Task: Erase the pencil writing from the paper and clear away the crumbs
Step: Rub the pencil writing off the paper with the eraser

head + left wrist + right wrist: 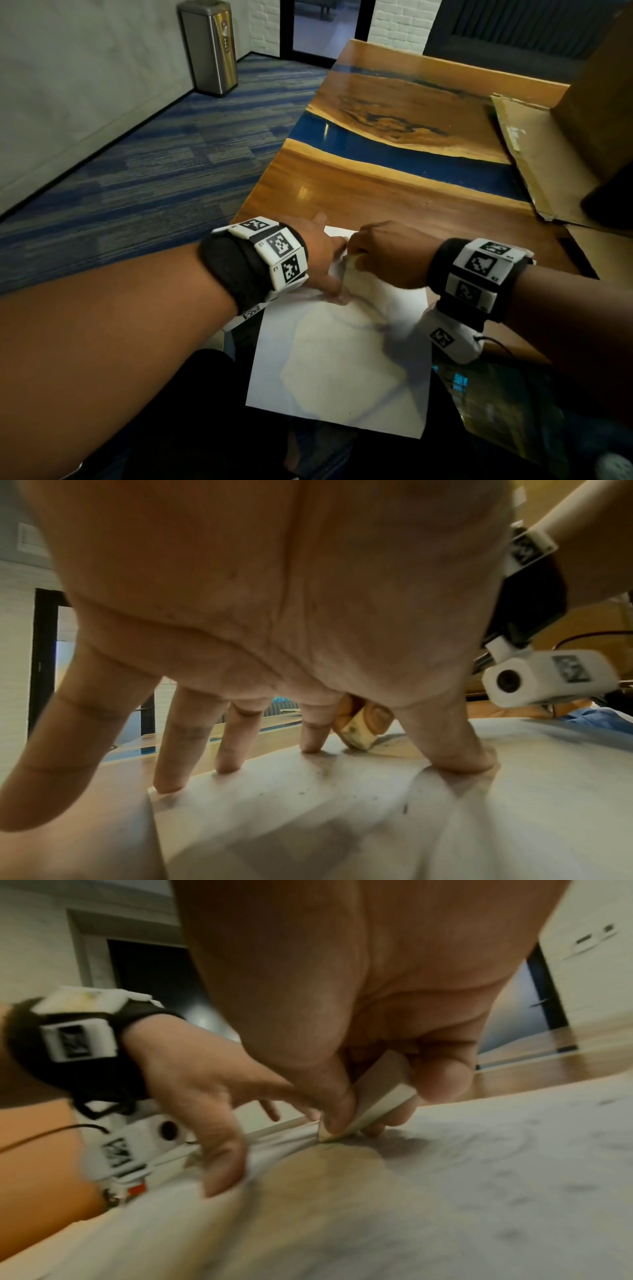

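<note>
The eraser [373, 1104] is pinched in the right hand [390, 253], its edge on the paper [342, 370] just right of the spread, pressing left hand [322, 260].

I'm looking at an office lounge: striped carpet tiles [144, 164], steel bin [209, 46], glass door [322, 27], wood-and-resin table [394, 192].

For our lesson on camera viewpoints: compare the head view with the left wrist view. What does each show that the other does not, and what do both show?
Only the head view shows the metal bin, the cardboard and the paper's full outline on the table.

Only the left wrist view shows dark crumbs and the left hand's spread fingertips pressing the sheet.

Both show the right hand pinching the eraser against the paper.
</note>
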`<state>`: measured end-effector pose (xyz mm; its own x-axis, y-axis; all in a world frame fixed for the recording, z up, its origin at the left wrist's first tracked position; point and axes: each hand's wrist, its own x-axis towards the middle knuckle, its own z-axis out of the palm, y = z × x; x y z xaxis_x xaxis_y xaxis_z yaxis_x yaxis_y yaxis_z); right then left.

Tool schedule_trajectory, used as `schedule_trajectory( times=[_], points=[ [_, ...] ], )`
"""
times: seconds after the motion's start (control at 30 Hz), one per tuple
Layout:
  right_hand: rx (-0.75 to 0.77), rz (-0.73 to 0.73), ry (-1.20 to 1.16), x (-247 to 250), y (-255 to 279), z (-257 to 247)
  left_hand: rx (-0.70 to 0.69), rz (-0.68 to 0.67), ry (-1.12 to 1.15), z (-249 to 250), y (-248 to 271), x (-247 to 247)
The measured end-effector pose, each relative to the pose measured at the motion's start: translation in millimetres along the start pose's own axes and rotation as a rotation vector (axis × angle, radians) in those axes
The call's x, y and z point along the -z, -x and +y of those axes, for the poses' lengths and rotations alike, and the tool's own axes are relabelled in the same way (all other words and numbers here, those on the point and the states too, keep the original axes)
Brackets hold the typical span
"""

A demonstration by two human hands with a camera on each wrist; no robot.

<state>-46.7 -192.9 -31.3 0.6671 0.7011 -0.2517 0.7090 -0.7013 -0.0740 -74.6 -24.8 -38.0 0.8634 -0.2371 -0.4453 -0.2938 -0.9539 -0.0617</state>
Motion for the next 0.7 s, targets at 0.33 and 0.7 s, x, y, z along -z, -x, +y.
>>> schedule_trajectory(
  times=[0.33,0.7],
  points=[
    [-0.15,0.033,-0.052,4,-2,0,0.027,0.017,-0.011,0,0,-4],
    [-0.152,0.078,-0.017,-1,-1,6,0.031,0.027,0.008,-1,0,-6]
  ],
)
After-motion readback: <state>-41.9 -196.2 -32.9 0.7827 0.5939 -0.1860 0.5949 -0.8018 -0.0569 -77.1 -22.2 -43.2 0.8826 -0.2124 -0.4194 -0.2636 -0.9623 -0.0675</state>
